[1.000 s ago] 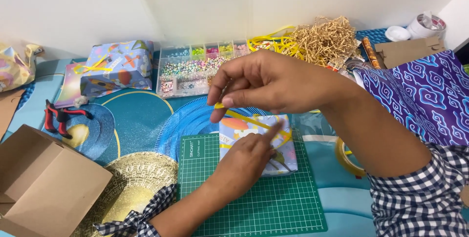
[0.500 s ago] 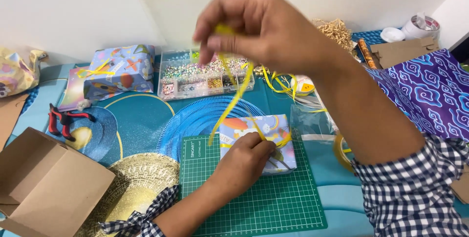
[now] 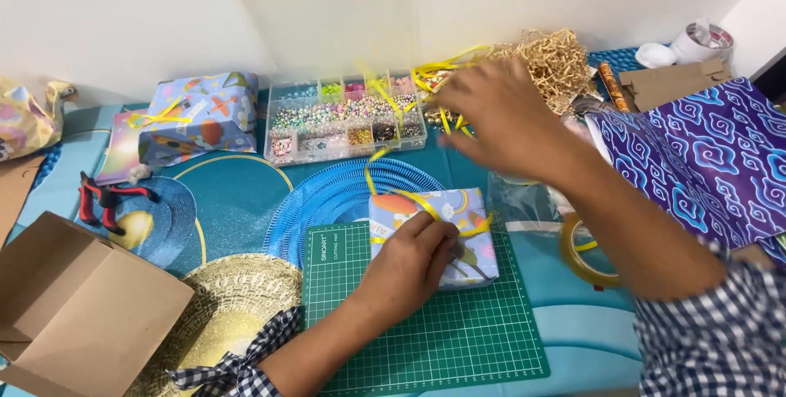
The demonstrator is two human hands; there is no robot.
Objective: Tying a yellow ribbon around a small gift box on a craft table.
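The table (image 3: 246, 200), covered in a blue patterned cloth, carries everything I am working with, and a purple patterned cloth (image 3: 696, 160) lies over its right edge. At the near left corner sits an open brown cardboard box (image 3: 74, 307), with a golden woven mat (image 3: 221, 315) just beside it. A green cutting mat (image 3: 426, 331) lies at the near middle, and the small gift box (image 3: 475, 233) in pale blue patterned paper rests on its far edge. My left hand (image 3: 413, 258) lies on top of that gift box, fingers curled down and pressing the yellow ribbon (image 3: 409, 196) against the paper where it crosses the top. My right hand (image 3: 491, 115) is raised over the far middle of the table, blurred; its fingers are drawn together around the free end of the ribbon, which loops down to the box. Beneath it, toward the far edge, stands a clear bead organiser (image 3: 344, 123) with its lid up. A second wrapped gift (image 3: 196, 119) lies toward the far left, a heap of tan paper shred (image 3: 557, 57) toward the far right, a roll of tape (image 3: 585, 250) near my right forearm, and red-handled pliers (image 3: 102, 200) near the left edge.
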